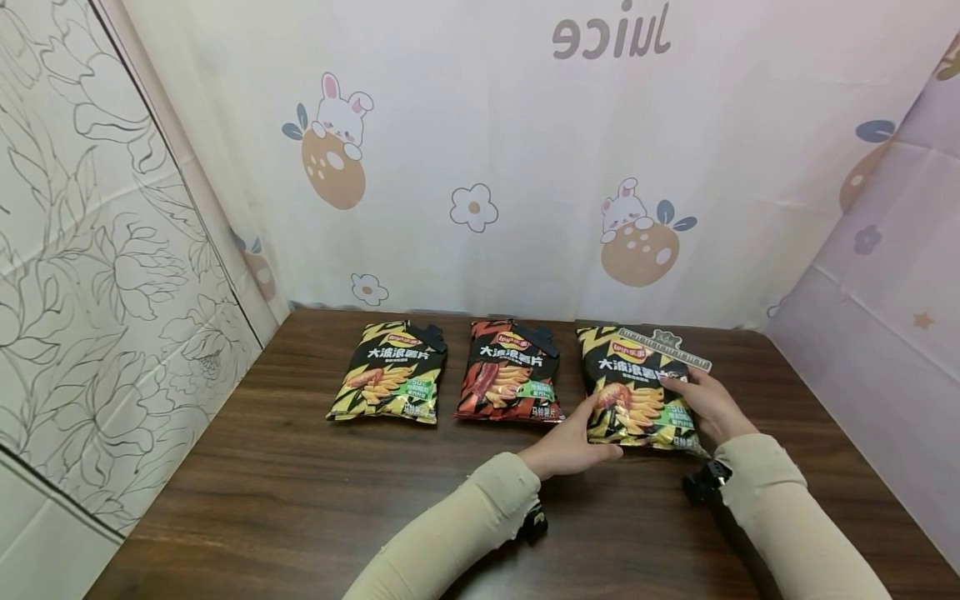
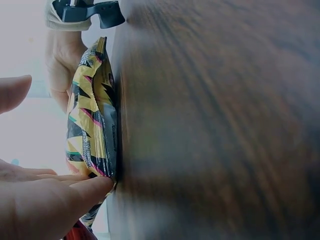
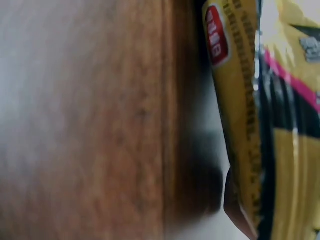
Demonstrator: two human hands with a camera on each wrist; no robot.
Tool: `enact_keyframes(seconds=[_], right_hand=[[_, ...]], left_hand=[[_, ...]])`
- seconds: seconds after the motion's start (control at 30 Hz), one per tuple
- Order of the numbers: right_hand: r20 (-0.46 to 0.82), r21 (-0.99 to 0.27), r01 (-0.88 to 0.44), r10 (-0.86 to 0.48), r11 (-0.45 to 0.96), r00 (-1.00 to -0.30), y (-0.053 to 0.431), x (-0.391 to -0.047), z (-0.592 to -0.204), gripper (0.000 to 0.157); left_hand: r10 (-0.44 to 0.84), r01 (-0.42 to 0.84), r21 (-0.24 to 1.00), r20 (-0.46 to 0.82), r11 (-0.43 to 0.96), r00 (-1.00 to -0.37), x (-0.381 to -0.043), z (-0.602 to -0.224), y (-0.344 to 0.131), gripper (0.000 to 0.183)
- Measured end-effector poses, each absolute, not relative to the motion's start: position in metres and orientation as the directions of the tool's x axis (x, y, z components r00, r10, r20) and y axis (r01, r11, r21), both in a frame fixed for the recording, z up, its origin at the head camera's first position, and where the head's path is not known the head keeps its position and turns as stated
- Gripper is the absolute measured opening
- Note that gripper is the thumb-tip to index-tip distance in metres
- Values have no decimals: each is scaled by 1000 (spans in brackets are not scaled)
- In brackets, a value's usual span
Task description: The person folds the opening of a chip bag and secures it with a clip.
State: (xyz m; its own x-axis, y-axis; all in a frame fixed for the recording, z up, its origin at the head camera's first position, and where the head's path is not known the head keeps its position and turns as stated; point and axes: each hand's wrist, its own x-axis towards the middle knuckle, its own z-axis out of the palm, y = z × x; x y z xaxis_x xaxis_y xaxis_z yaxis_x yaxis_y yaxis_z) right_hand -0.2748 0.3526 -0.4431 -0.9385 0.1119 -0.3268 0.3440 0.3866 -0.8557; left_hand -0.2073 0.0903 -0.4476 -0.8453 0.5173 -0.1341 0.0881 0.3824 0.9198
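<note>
In the head view, a yellow-and-black potato chip bag (image 1: 633,400) lies face up at the right, a pale grey clip (image 1: 663,343) across its upper right corner. My right hand (image 1: 716,407) grips its right side, thumb over the front. At the lower left edge my left hand (image 1: 570,443) touches the bag with straight fingers, its thumb held apart. The left wrist view looks along the bag's lower seam, where those fingers (image 2: 75,195) meet the side. Up close in the right wrist view, the bag's side (image 3: 240,100) hides most of the right hand.
Further left on the brown table (image 1: 315,492) lie a red-and-black chip bag (image 1: 498,379) and another yellow-and-black one (image 1: 390,375). Each has a black clip at its upper right corner. A patterned curtain (image 1: 480,125) stands behind the table, with panels at both sides.
</note>
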Motion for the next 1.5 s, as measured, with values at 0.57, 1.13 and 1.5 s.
enact_keyframes(seconds=[0.57,1.13,1.5], right_hand=[[-398,-814,388,72,433,-914,363,-274,-438,89],[-392,-852,355,-20,386,-920,371,-261,-430,83],[-344,-878,312,-27,364,-938,371,-257,-431,78]], left_hand=[[521,103,924,-114,369,-846,-206,-446,90,84],[530,99,924,-123,370,-839,-205,-446,88,83],[534,84,923,-142,377,-833,-203,-443,84,82]])
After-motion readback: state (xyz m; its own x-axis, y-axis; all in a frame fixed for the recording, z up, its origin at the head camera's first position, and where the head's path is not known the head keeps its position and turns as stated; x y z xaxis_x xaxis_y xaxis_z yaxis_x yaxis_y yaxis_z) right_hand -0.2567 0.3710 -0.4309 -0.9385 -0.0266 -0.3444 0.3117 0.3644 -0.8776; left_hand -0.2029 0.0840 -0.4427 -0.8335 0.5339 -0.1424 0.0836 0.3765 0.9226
